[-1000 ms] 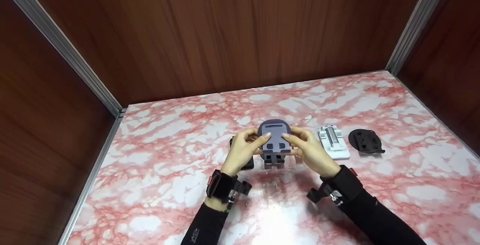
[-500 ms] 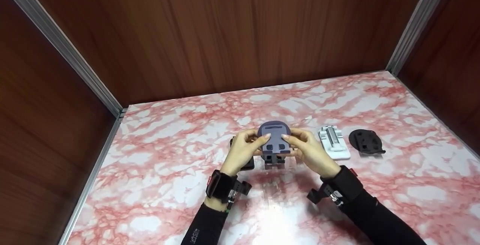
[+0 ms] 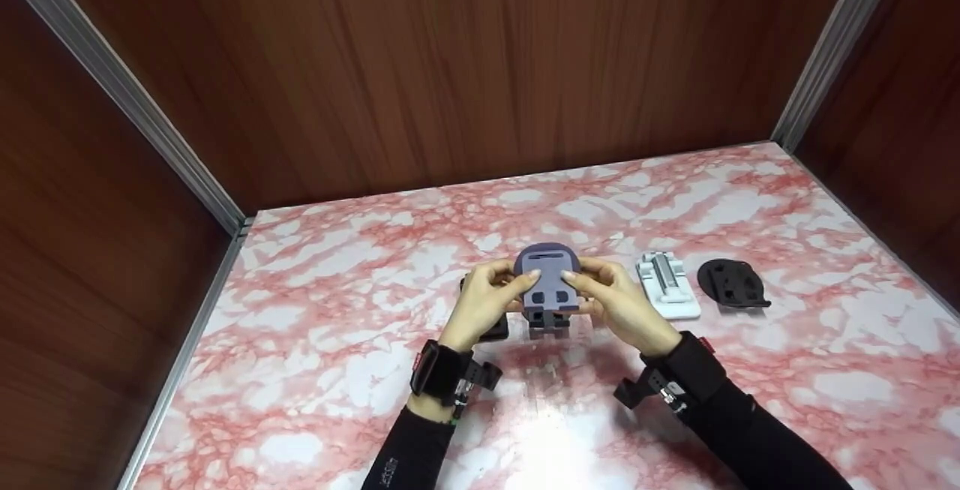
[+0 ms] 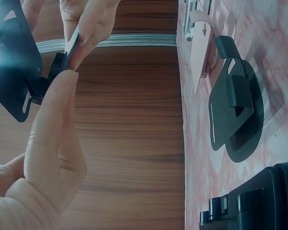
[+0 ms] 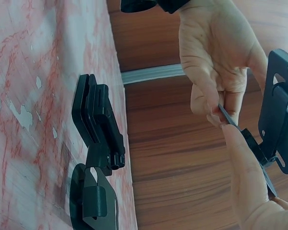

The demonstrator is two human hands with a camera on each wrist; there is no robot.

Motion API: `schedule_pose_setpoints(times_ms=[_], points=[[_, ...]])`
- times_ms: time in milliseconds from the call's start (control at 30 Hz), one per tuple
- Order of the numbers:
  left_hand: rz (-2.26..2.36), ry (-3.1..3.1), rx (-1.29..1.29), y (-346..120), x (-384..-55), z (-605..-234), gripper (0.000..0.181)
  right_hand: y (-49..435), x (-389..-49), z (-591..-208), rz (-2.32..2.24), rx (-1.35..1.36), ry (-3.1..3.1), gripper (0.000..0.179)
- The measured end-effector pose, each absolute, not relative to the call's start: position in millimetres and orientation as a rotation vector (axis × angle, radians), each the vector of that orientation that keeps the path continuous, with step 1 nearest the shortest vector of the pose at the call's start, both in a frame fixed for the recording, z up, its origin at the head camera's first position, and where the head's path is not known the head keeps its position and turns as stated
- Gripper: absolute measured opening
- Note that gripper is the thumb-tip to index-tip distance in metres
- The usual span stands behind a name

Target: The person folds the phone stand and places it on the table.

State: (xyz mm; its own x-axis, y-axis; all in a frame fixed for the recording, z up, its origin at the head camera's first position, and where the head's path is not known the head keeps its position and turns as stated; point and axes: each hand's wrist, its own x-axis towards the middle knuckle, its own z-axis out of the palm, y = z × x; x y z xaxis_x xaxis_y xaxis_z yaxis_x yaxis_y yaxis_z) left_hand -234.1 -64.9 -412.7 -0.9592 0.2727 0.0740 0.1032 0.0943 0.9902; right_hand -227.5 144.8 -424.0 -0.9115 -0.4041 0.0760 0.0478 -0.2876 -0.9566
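In the head view a purple phone stand (image 3: 550,272) with a rounded base and a slotted plate is held up above the table's middle. My left hand (image 3: 484,296) pinches its left edge, thumb on the front face. On the right edge, my right hand (image 3: 619,299) pinches it the same way. Both wrist views show the stand (image 4: 12,62) partly unfolded, its two plates joined by a short hinge arm, and the left hand (image 5: 216,52) facing the right. Fingers behind the stand are mostly hidden in the head view.
Below the held stand sits a dark folded stand (image 3: 548,323). A black stand (image 3: 495,329) lies partly behind the left hand. To the right are a white stand (image 3: 667,286) and a black round-based stand (image 3: 733,284). Wood-grain panels (image 3: 480,70) close off the marbled table (image 3: 337,287).
The front plate of the purple stand has shifted slightly downward, and the stand's top has dropped a little. Both hands keep their hold and have barely moved.
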Motion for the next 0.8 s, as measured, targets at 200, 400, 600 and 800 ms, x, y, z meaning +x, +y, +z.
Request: schedule_pose_setpoints(times_ms=[200, 400, 600, 800], points=[[1.983, 2.239, 0.372, -64.9, -233.7, -411.3, 0.032, 144.9, -227.0, -423.5, -2.259, -0.451, 1.676, 0.03], [2.007, 2.222, 0.389, -64.7, -234.3, -412.9, 0.03, 145.5, -227.6, -425.6, -2.249, -0.474, 1.681, 0.031], [2.059, 2.145, 0.399, -64.5, -234.6, -414.7, 0.029, 146.1, -228.0, -427.9, -2.256, -0.461, 1.688, 0.029], [2.096, 2.081, 0.408, -63.9, -234.9, -416.2, 0.027, 145.7, -228.3, -427.2, -2.256, -0.475, 1.678, 0.037]])
